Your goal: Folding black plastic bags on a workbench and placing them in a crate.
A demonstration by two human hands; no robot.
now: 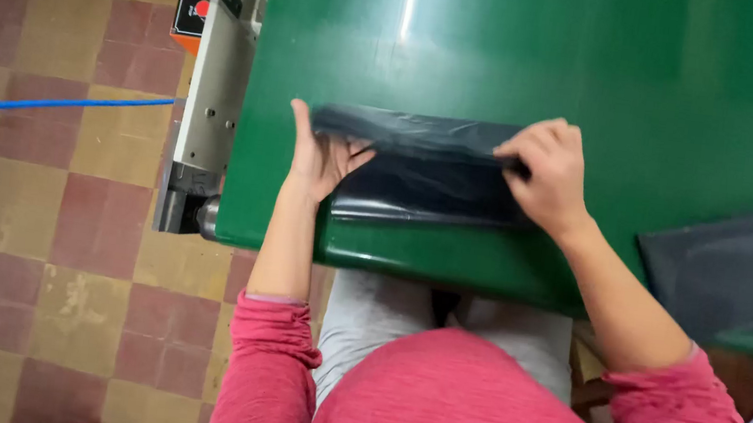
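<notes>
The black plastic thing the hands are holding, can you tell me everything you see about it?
The black plastic sheet looks thin, shiny and slightly wrinkled, like a bag or film. It lies flat on the green table, close to the near edge. Its far edge is lifted and being folded or rolled over into a long band. The left hand grips that band at its left end, thumb up; the right hand pinches it at the right end. Its near edge curls slightly.

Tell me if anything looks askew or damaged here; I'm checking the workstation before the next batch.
Nothing looks damaged or spilled. The left hand and right hand hold a black plastic sheet flat on the green table. A second dark sheet lies tilted near the table's right edge.
</notes>
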